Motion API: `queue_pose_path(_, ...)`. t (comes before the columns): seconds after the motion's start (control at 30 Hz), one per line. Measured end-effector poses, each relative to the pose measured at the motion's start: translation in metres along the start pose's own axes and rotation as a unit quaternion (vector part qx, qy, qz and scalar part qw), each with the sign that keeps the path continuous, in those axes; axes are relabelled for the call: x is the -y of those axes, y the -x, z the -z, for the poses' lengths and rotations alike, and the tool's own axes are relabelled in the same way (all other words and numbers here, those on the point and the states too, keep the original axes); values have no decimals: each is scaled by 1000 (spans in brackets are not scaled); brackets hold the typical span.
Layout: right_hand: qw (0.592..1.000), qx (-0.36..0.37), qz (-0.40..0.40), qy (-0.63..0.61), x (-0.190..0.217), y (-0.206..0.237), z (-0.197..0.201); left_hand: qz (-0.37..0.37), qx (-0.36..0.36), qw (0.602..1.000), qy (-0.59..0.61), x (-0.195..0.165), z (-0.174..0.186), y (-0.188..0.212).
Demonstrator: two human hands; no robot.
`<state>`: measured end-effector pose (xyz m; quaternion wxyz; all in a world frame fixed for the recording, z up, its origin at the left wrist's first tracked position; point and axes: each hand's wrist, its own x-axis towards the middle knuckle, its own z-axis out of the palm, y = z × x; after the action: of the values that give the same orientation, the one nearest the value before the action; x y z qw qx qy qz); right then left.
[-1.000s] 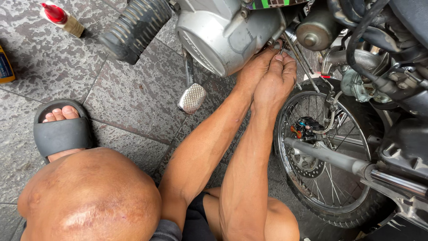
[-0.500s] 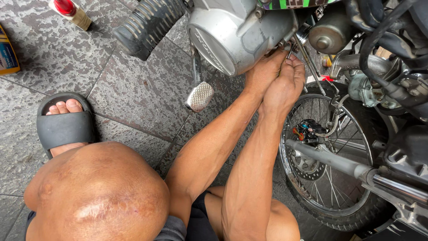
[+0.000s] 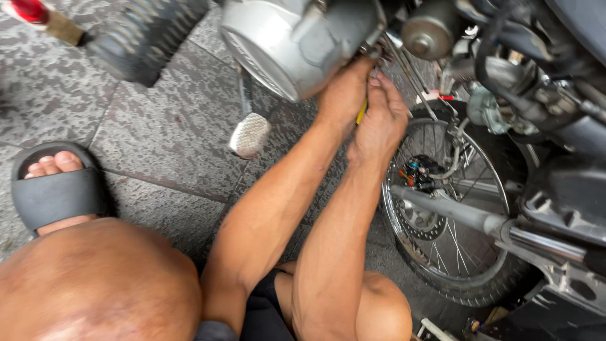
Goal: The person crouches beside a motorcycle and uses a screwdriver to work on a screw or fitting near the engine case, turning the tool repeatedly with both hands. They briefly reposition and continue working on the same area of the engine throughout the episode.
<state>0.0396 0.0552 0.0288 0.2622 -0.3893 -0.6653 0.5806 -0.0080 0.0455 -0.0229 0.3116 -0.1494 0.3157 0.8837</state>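
A red-capped bottle (image 3: 38, 17) lies top left on grey paving; both hands, left (image 3: 343, 95) and right (image 3: 380, 123), curl closed around a yellow-handled tool (image 3: 361, 112) beneath the silver engine casing (image 3: 290, 41).

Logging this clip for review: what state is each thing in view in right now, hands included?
Left hand: pressed against the engine cover, fingers hidden.
Right hand: closed around a yellow tool, mostly hidden.
Engine cover: mounted on the motorcycle.
Foot pedal: hanging above the pavement.
Rear wheel: fitted, resting on the ground.
Sandal: worn on a foot, flat on the pavement.
Red-capped bottle: lying on the pavement.
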Motion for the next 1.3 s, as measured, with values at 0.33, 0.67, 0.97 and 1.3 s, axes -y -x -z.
queue_pose_path(0.33, 999, 28, 20, 0, 0, 1, -5, -47, -3, 998, 43, 5, 2, -7)
queue_pose_path(0.67, 990, -32, 17, 134, 33, 17, -16, -17, 6, 1000, 3, 10, -9, -7)
queue_pose_path(0.97, 977, -17, 81, 199, 33, 4, -18, -11, -7, 1000, -13, 6, -11, -2)
queue_pose_path(1.3, 975, -31, 83, 202, 26, -3, -23, -35, -12, 999, -18, 12, -6, -6)
